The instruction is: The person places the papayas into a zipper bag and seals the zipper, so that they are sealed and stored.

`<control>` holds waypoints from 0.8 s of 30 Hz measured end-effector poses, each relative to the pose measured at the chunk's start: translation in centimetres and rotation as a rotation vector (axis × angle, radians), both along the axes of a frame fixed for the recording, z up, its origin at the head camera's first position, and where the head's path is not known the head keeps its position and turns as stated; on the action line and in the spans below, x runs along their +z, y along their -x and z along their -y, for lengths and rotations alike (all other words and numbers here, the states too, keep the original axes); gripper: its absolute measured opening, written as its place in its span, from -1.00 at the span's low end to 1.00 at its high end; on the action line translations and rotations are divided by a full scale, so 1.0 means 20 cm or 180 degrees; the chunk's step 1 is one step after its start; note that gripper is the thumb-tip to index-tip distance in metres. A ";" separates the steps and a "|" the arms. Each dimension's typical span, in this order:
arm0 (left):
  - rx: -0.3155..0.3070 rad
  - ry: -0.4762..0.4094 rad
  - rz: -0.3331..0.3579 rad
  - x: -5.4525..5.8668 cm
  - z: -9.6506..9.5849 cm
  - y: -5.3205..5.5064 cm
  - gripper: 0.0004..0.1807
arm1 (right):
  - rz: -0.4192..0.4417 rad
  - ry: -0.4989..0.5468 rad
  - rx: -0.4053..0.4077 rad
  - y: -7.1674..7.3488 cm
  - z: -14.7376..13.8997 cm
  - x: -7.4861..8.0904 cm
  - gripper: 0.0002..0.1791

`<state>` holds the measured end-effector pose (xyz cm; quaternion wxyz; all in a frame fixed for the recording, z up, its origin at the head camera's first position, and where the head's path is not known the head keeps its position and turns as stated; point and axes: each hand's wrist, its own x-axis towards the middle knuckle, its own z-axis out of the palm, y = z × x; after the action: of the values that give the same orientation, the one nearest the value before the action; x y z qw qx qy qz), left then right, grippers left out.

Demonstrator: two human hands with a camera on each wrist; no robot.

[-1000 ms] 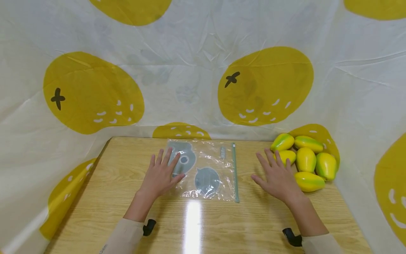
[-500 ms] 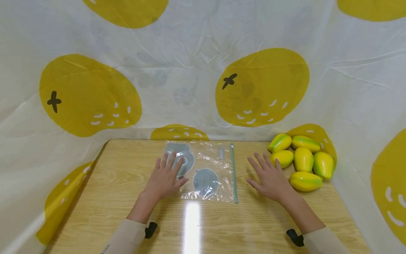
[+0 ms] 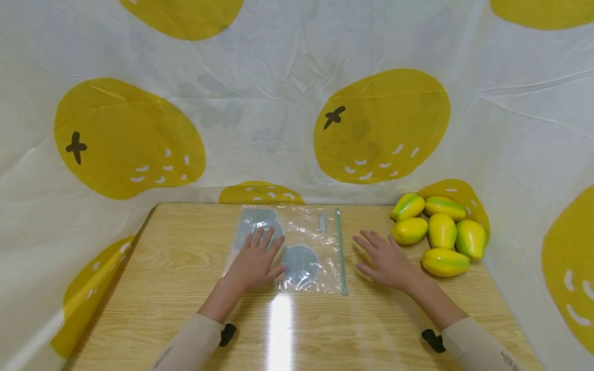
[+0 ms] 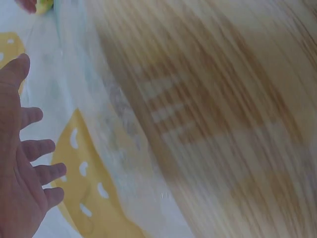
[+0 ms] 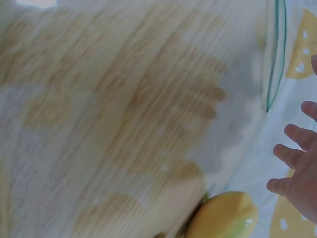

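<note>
A clear plastic zip bag [image 3: 308, 234] with grey-blue printed shapes lies flat on the table, its green slider strip [image 3: 341, 252] on the right side. My left hand [image 3: 254, 264] hovers over the bag's left part, fingers spread and holding nothing. In the left wrist view the left hand [image 4: 22, 173] has its fingers apart. My right hand [image 3: 389, 264] is between the bag and a group of yellow-green, papaya-shaped fruits [image 3: 442, 232], its fingers spread too. The right wrist view shows the right hand [image 5: 299, 158] above one such fruit [image 5: 223, 218].
The wooden table [image 3: 185, 242] has a bright light reflection near its front. A white cloth [image 3: 274, 129] with large yellow fruit prints hangs behind and along both sides. Black wrist mounts [image 3: 227, 335] show at both sleeves.
Both hands have moved inward: the left hand shifted right over the bag, the right hand shifted left, away from the fruits. The bag and fruits stay in place; the head view shifted slightly.
</note>
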<state>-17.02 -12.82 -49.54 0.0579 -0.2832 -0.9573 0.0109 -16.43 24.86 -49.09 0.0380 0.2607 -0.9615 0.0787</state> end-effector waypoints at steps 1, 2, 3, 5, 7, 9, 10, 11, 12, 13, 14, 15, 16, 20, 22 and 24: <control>-0.0024 0.0034 0.0018 0.00 -0.01 0.00 -0.17 | 0.0012 -0.0005 0.0012 0.00 0.00 -0.01 -0.24; -0.0055 0.0031 0.0031 -0.01 -0.02 0.00 -0.17 | 0.0027 -0.0010 0.0025 0.01 0.00 -0.02 -0.24; -0.0084 0.0044 0.0026 -0.01 -0.03 0.00 -0.17 | 0.0044 -0.0005 0.0038 0.01 0.00 -0.03 -0.24; -0.0131 0.0045 0.0023 -0.02 -0.05 0.01 -0.17 | 0.0059 -0.0002 0.0072 0.01 0.00 -0.05 -0.24; -0.0175 -0.0008 0.0046 -0.03 -0.07 0.01 -0.16 | 0.0058 0.0015 0.0104 0.01 -0.01 -0.07 -0.25; -0.0212 -0.0049 0.0089 -0.04 -0.10 0.02 -0.16 | 0.0091 0.0037 0.0120 0.01 0.00 -0.07 -0.26; -0.0228 -0.0069 0.0116 -0.04 -0.11 0.02 -0.16 | 0.0102 0.0046 0.0122 0.01 0.00 -0.07 -0.26; -0.0249 -0.0079 0.0139 -0.05 -0.12 0.02 -0.16 | 0.0109 0.0053 0.0124 0.01 0.00 -0.07 -0.27; -0.0275 -0.0100 0.0152 -0.05 -0.13 0.02 -0.16 | 0.0124 0.0063 0.0121 0.01 0.00 -0.08 -0.27; -0.0297 -0.0101 0.0170 -0.06 -0.14 0.02 -0.16 | 0.0138 0.0081 0.0115 0.00 0.01 -0.08 -0.27; -0.0316 -0.0082 0.0186 -0.06 -0.15 0.02 -0.16 | 0.0154 0.0097 0.0107 0.00 0.01 -0.08 -0.27; -0.0335 -0.0071 0.0191 -0.06 -0.17 0.02 -0.16 | 0.0158 0.0111 0.0103 0.00 0.01 -0.08 -0.27; -0.0350 -0.0054 0.0202 -0.07 -0.18 0.02 -0.16 | 0.0166 0.0128 0.0106 -0.01 0.02 -0.09 -0.28; -0.0416 0.0016 0.0161 -0.07 -0.22 0.01 -0.16 | 0.0270 0.0177 0.0128 -0.02 0.03 -0.10 -0.27; -0.0464 0.0010 0.0132 -0.07 -0.24 0.01 -0.16 | 0.0339 0.0191 0.0142 -0.02 0.04 -0.11 -0.27; -0.0510 -0.0033 0.0154 -0.06 -0.26 0.02 -0.17 | 0.0385 0.0186 0.0152 -0.03 0.04 -0.12 -0.27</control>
<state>-17.33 -7.63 -50.80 0.0368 -0.3588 -0.9327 -0.0056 -15.86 23.97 -51.55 -0.0144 0.2771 -0.9528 0.1232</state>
